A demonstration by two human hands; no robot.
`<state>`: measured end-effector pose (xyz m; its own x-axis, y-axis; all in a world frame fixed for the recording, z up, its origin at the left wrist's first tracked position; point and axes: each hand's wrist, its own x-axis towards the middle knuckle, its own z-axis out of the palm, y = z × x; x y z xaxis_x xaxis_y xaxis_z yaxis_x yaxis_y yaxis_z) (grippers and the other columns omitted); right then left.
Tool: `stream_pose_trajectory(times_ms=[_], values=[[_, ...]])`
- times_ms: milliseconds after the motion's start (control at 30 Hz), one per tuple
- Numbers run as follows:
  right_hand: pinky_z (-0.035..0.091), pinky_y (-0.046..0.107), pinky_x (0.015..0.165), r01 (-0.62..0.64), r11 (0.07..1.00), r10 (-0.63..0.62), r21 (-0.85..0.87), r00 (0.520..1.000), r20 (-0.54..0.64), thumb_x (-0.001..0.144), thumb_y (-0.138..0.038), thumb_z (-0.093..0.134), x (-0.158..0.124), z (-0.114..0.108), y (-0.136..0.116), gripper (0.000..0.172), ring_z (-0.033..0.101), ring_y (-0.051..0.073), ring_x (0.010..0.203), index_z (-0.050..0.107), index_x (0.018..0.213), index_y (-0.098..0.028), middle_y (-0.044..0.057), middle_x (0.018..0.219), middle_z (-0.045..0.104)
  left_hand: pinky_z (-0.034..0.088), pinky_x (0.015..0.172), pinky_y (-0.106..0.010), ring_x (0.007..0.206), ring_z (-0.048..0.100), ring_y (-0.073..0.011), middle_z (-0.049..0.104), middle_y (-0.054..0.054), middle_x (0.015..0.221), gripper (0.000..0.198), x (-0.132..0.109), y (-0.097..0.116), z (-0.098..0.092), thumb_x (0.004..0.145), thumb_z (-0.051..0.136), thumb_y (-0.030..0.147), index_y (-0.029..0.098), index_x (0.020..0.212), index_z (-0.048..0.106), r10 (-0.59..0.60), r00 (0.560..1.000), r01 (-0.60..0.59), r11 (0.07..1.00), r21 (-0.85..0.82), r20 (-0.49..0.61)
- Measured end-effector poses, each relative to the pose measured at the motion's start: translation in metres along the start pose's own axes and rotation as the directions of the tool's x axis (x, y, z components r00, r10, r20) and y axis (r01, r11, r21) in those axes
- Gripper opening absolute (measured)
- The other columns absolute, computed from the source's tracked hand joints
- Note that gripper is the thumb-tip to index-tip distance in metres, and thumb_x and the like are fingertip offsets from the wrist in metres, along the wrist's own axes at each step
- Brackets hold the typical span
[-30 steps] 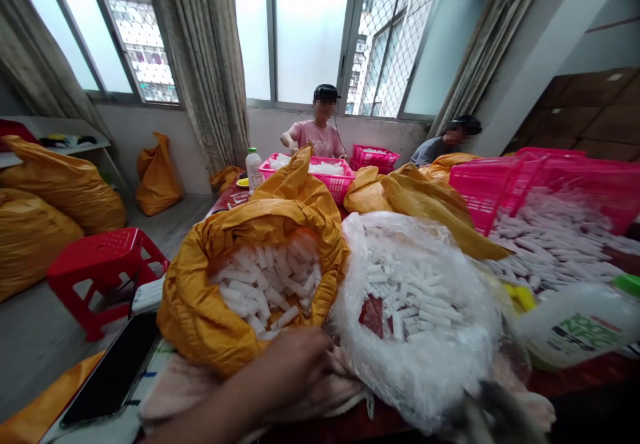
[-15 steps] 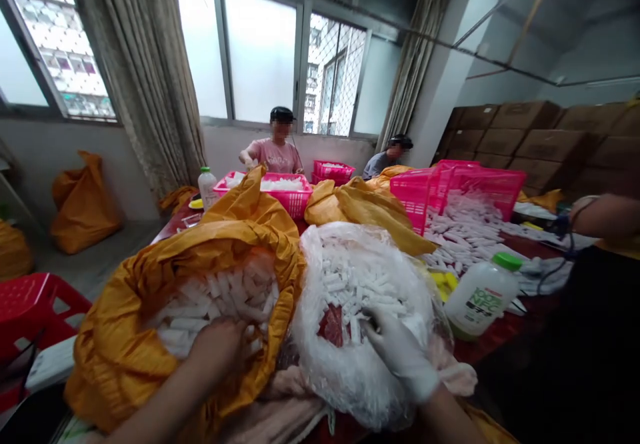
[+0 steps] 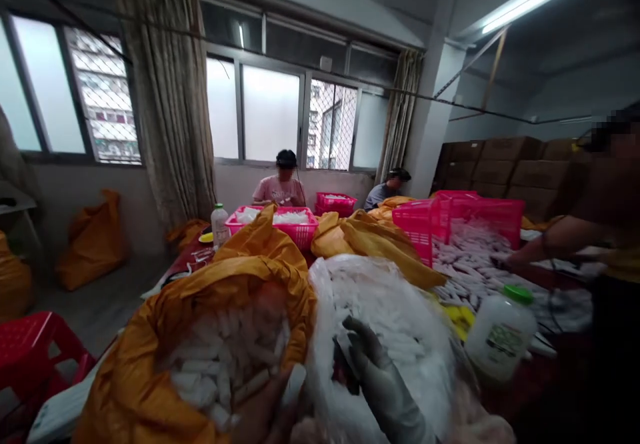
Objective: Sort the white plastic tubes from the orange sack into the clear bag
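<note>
ok so from the head cam, the left hand (image 3: pixel 265 412), bare and pretty blurry, sits at about 6 o'clock at the mouth of an orange woven sack (image 3: pixel 235 267). It looks curled around a white stick-shaped piece (image 3: pixel 295 384), but honestly the blur makes it hard to tell if that's a real grip. The sack is packed with more white sticks (image 3: pixel 215 364). The right hand (image 3: pixel 383 391), in a grey-white glove, is just right of that, fingers loosely open with nothing clear in them, over a clear plastic bag (image 3: pixel 395 311) full of the same sticks, right beside the sack.

At about 2 o'clock a tilted pink plastic basket (image 3: pixel 417 231) spills sticks onto the table, with a co-worker's arm (image 3: pixel 555 241) reaching in from the right. A green-capped white jug (image 3: pixel 500 334) stands near 4 o'clock. Around 12 o'clock, two seated people (image 3: pixel 285 187) work behind another pink basket (image 3: pixel 295 234)
</note>
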<state>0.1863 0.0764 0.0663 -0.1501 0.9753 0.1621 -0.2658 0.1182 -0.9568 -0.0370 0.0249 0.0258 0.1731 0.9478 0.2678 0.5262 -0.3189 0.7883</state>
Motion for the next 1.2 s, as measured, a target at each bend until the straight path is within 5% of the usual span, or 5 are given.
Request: stream_pose_trajectory(times_ms=[167, 467, 767, 967, 1200], values=[[0.025, 0.017, 0.035, -0.177, 0.946, 0.168, 0.271, 0.984, 0.056, 0.068, -0.051, 0.071, -0.014, 0.022, 0.002, 0.038, 0.041, 0.007, 0.038, 0.058, 0.094, -0.027, -0.003, 0.063, 0.061, 0.04, 0.105, -0.041, 0.123, 0.05, -0.0269, 0.057, -0.007, 0.132, 0.052, -0.007, 0.024, 0.006, 0.086, 0.045, 0.053, 0.023, 0.127, 0.055, -0.061, 0.998, 0.064, 0.992, -0.108, 0.032], [0.053, 0.037, 0.073, -0.046, 0.914, 0.106, 0.403, 0.986, -0.129, 0.071, -0.044, 0.071, -0.017, 0.06, -0.007, 0.038, 0.065, 0.016, 0.071, 0.054, 0.103, -0.031, -0.005, 0.078, 0.063, 0.038, 0.104, -0.038, 0.121, 0.049, -0.0261, 0.058, -0.01, 0.128, 0.053, -0.014, 0.042, 0.018, 0.086, 0.045, 0.054, 0.021, 0.127, 0.053, -0.123, 0.983, 0.156, 0.95, -0.27, 0.133], [0.047, 0.035, 0.091, 0.227, 0.974, -0.225, -0.007, 0.964, -0.143, 0.079, -0.042, 0.064, -0.032, 0.039, 0.036, 0.019, 0.059, 0.019, 0.099, 0.068, 0.087, -0.026, 0.003, 0.103, 0.065, 0.025, 0.042, -0.016, 0.046, 0.032, -0.0049, 0.039, 0.007, 0.057, 0.049, -0.017, 0.039, 0.046, 0.08, 0.054, 0.06, 0.015, 0.099, 0.057, -0.182, 0.939, 0.343, 0.52, -0.783, 0.291], [0.046, 0.022, 0.047, 0.025, 0.999, -0.027, 0.033, 0.996, 0.088, 0.072, -0.036, 0.071, -0.023, 0.026, 0.02, 0.018, 0.053, 0.009, 0.052, 0.07, 0.086, -0.024, -0.001, 0.076, 0.063, 0.021, 0.041, -0.018, 0.044, 0.028, -0.0048, 0.041, 0.007, 0.056, 0.046, -0.015, 0.041, 0.035, 0.083, 0.05, 0.059, 0.014, 0.091, 0.054, -0.114, 0.92, 0.38, 0.49, -0.785, 0.374], [0.054, 0.033, 0.07, -0.021, 0.999, 0.01, -0.04, 0.966, -0.259, 0.065, -0.043, 0.074, -0.039, 0.039, 0.045, 0.027, 0.065, 0.019, 0.076, 0.071, 0.083, -0.023, 0.004, 0.086, 0.072, 0.025, 0.04, -0.018, 0.042, 0.033, -0.0057, 0.043, 0.007, 0.053, 0.045, -0.01, 0.045, 0.05, 0.074, 0.058, 0.062, 0.017, 0.075, 0.052, -0.246, 0.916, 0.399, 0.511, -0.761, 0.315]])
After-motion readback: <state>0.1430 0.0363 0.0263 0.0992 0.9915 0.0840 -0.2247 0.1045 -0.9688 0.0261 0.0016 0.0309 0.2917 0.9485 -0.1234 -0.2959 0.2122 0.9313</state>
